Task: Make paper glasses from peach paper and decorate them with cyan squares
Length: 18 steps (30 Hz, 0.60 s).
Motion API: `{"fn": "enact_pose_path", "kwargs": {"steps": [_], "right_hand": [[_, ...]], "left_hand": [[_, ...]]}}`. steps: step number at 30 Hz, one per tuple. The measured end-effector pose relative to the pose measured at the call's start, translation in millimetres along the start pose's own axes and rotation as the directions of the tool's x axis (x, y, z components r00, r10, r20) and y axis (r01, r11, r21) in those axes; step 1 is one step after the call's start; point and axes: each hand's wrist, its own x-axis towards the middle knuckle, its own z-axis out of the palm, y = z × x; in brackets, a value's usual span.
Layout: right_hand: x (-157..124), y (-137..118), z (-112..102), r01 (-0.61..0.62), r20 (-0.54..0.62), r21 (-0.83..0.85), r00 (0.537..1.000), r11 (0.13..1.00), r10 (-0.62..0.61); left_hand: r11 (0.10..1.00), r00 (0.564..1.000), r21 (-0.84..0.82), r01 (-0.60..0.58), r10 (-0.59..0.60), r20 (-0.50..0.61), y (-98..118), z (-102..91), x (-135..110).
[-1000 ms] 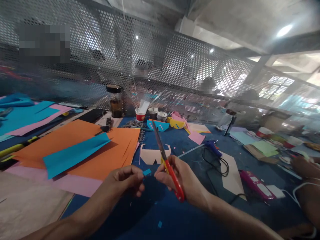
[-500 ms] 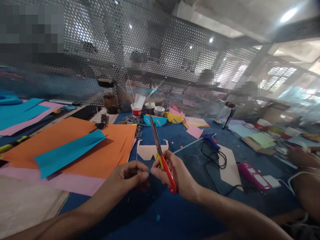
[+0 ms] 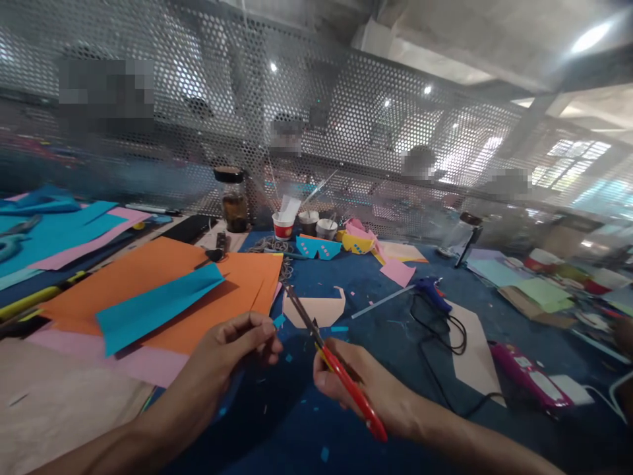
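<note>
My left hand [image 3: 240, 343] is closed, with a small blue paper piece [image 3: 279, 320] at its fingertips. Held in my right hand [image 3: 378, 379] is a pair of scissors [image 3: 355, 394] with red handles, its blades pointing up and to the left, apart from the blue piece. Just beyond my hands lies a pale pink paper cutout shaped like glasses [image 3: 324, 310], partly behind the blades. Tiny blue paper scraps [image 3: 325, 454] are scattered on the dark blue table [image 3: 277, 435] beneath my hands.
Orange sheets [image 3: 173, 280] with a folded blue strip [image 3: 161, 307] lie left. Paper cups [image 3: 283, 227], a jar [image 3: 234, 204] and blue paper glasses [image 3: 318, 248] stand at the back. Right are a glue gun [image 3: 432, 291] with its cord and a magenta device [image 3: 531, 376].
My hands have moved apart. The scissors have tilted further left and come lower right. More blue scraps show on the table. The whole view has shifted slightly.
</note>
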Motion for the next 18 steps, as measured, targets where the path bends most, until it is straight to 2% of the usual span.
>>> {"fn": "enact_pose_path", "kwargs": {"steps": [4, 7, 18], "right_hand": [[0.8, -7.0, 1.0, -0.028, 0.006, -0.166, 1.000, 0.986, 0.029], [1.5, -10.3, 1.9, -0.015, -0.020, -0.288, 1.000, 0.958, 0.010], [0.5, -7.8, 9.3, -0.013, -0.086, -0.418, 0.996, 0.908, -0.025]], "left_hand": [[0.997, 0.997, -0.076, -0.022, 0.016, -0.079, 7.3, 2.5, -4.6], [0.993, 0.996, -0.114, -0.023, 0.013, -0.088, 8.6, 2.0, -5.6], [0.995, 0.996, -0.102, -0.016, 0.007, -0.093, 6.3, 6.9, -6.7]]}}
